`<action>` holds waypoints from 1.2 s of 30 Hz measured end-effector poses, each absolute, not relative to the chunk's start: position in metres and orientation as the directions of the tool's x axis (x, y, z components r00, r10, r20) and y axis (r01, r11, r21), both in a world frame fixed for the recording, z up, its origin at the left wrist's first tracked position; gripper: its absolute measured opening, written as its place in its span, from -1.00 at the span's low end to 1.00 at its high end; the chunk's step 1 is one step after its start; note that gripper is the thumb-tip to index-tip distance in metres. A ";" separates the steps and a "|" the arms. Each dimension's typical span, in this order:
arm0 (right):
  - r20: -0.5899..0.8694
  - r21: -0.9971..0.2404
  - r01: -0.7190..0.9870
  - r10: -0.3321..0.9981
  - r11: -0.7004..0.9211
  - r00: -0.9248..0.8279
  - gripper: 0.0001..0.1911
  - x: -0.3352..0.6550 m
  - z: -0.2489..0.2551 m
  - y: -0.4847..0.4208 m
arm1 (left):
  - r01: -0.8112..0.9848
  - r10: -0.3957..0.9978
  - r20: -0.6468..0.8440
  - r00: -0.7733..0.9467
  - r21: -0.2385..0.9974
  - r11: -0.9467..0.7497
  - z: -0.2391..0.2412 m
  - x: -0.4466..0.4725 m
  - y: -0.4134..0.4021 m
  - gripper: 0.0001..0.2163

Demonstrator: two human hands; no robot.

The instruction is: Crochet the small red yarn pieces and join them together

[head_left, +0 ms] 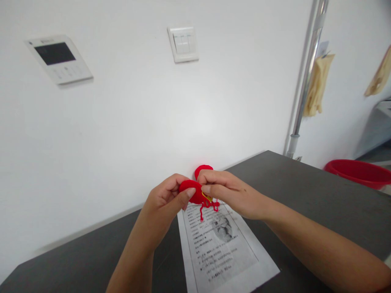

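My left hand (171,199) grips a soft red oval piece (190,188), its thumb pressed on the front and its fingers behind. At that piece's right edge, the thumb and forefinger of my right hand (224,187) are pinched together beside a small yellow part (207,197). A red cord (210,204) with loops and a dangling end hangs just below. Behind my right fingers shows a second red rounded piece (203,169); whether it joins the first is hidden. Under both hands lies a printed sheet (226,260) with a dark picture on it.
The dark tabletop (262,183) meets a white wall. On the wall are a switch panel (185,44) and an intercom screen (58,57). To the right stand a metal pole (308,77), hanging pale gloves (317,85) and a red basin (354,171) beyond the table edge.
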State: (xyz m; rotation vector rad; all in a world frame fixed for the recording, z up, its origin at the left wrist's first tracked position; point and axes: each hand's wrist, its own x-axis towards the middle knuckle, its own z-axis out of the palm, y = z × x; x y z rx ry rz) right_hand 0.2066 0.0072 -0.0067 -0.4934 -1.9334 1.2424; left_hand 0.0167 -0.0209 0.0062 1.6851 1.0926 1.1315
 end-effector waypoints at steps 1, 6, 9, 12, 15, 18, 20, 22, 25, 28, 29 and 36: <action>0.399 -0.889 -0.087 0.668 0.450 -0.628 -0.78 0.207 -0.007 0.007 | 0.212 0.942 0.248 0.224 0.932 -0.295 0.006 0.017 -0.021 -0.87; 0.402 -0.887 -0.087 0.665 0.454 -0.629 -0.76 0.207 -0.007 0.007 | 0.203 0.940 0.249 0.235 0.933 -0.298 0.006 0.017 -0.023 -0.87; 0.398 -0.881 -0.058 0.671 0.469 -0.625 -0.75 0.208 -0.007 0.008 | 0.214 0.938 0.251 0.240 0.929 -0.303 0.006 0.016 -0.023 -0.86; 0.396 -0.878 -0.042 0.672 0.478 -0.626 -0.75 0.208 -0.006 0.008 | 0.220 0.942 0.240 0.235 0.931 -0.292 0.006 0.016 -0.022 -0.85; 0.393 -0.880 -0.049 0.669 0.472 -0.631 -0.74 0.208 -0.005 0.007 | 0.216 0.943 0.229 0.240 0.935 -0.282 0.006 0.016 -0.021 -0.84; 0.404 -0.877 -0.061 0.661 0.477 -0.633 -0.74 0.208 -0.005 0.006 | 0.205 0.943 0.227 0.243 0.938 -0.279 0.006 0.016 -0.022 -0.84; 0.409 -0.873 -0.063 0.656 0.484 -0.634 -0.74 0.209 -0.005 0.007 | 0.204 0.944 0.222 0.245 0.940 -0.274 0.006 0.017 -0.023 -0.83; 0.408 -0.872 -0.061 0.654 0.485 -0.636 -0.74 0.209 -0.006 0.007 | 0.206 0.944 0.214 0.250 0.941 -0.268 0.007 0.018 -0.024 -0.83; 0.407 -0.872 -0.057 0.653 0.487 -0.639 -0.74 0.209 -0.006 0.008 | 0.200 0.942 0.214 0.260 0.942 -0.269 0.007 0.017 -0.025 -0.83; 0.394 -0.877 -0.054 0.652 0.477 -0.647 -0.73 0.208 -0.007 0.008 | 0.193 0.938 0.215 0.272 0.943 -0.272 0.008 0.016 -0.026 -0.85; 0.390 -0.880 -0.054 0.653 0.472 -0.650 -0.72 0.208 -0.007 0.007 | 0.192 0.937 0.215 0.275 0.943 -0.273 0.008 0.016 -0.026 -0.85; 0.404 -0.874 -0.063 0.649 0.481 -0.645 -0.72 0.207 -0.006 0.007 | 0.200 0.936 0.205 0.286 0.943 -0.267 0.009 0.017 -0.027 -0.86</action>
